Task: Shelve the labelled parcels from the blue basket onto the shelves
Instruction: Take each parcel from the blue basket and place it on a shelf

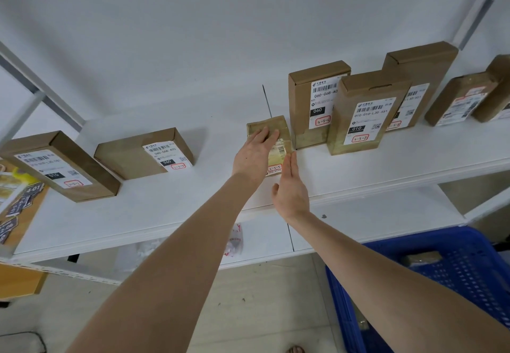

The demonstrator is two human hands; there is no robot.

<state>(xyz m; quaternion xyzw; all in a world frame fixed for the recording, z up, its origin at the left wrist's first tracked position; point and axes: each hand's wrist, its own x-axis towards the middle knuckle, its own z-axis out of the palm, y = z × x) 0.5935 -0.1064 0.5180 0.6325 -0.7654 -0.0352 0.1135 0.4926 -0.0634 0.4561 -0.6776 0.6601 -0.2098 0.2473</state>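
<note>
Small parcel point(283, 142) looks light, stiff, tape-slick, best gripped by its edges; left hand point(255, 153) flat on it, right hand point(291, 187) open beside

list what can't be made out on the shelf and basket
Head view:
Small parcel: label partly covered by the left hand.
Blue basket: contents screened by its wall, far side cut by the frame edge.
Rightmost parcel: cut by the right edge.
Leftmost parcel: handwritten tag blurred.

I count eight labelled parcels point(367, 115) on the upper shelf point(215, 195), one in the single blue basket point(455, 283). Two shelves. Two hands: left hand point(255, 151), right hand point(291, 189).
</note>
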